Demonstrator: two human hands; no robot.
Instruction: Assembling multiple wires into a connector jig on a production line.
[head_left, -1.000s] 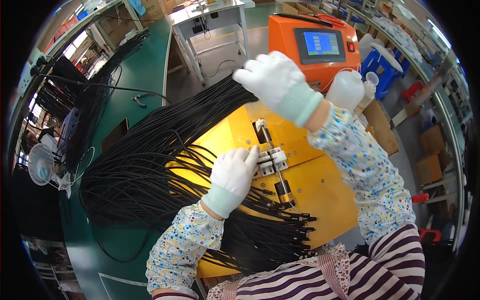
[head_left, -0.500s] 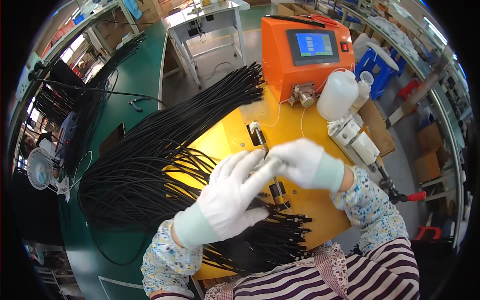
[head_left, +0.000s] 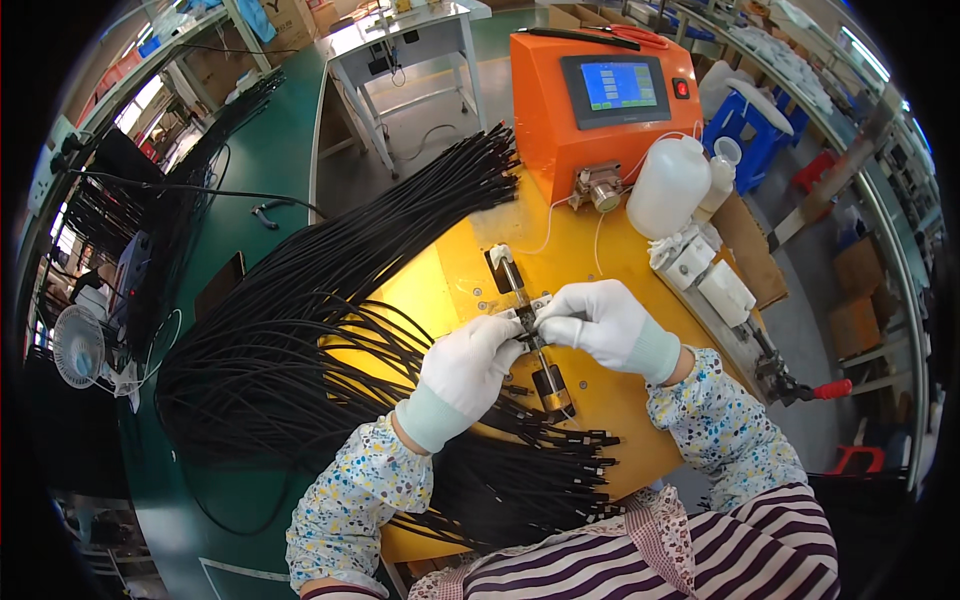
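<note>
My left hand [head_left: 464, 378], in a white glove, is closed at the near left side of a slim metal fixture [head_left: 516, 285] with a rod. From the other side, my gloved right hand [head_left: 598, 322] pinches at the fixture's middle. The fingertips of both hands almost meet there, over a small dark part that I cannot make out. Below them the rod runs into a black and brass-coloured end piece [head_left: 551, 388]. The fixture lies on a yellow board [head_left: 630, 400]. A bundle of black cables [head_left: 300, 370] spreads to the left, with plug ends beside and below my left hand.
An orange machine [head_left: 545, 120] with a lit screen stands behind the board. Right of it are a white plastic bottle [head_left: 668, 190] and a clamp with a red handle [head_left: 832, 389]. Pliers [head_left: 266, 213] and a small fan [head_left: 80, 341] are on the green table [head_left: 270, 160] at left.
My hands have parted from their overlap above the fixture. The left drew back a little and closed its fingers; both now pinch at the fixture's middle.
</note>
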